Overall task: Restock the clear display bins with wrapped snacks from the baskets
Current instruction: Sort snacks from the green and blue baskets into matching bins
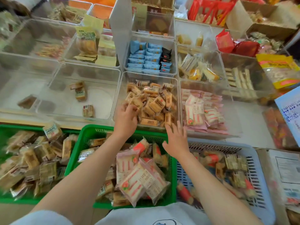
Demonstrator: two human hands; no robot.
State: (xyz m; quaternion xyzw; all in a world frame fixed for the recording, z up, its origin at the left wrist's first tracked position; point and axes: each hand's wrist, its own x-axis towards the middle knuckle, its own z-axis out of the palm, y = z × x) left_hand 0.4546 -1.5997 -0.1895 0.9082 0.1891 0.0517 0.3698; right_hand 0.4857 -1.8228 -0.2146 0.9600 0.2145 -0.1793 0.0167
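A clear plastic bin [121, 88] heaped with tan wrapped snacks [151, 103] sits behind a green plastic basket [84, 137]; a near-empty clear bin [65, 70] stands left; a bin of pink-wrapped snacks [203, 111] right; a grey slotted basket [253, 153] lies right of the green one.

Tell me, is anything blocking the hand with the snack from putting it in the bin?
Nothing visible does. The left hand is already over the open top of the clear bin, right at the pile of tan wrapped snacks. The bin has no lid. The right hand hovers near the bin's front edge, off to the side.
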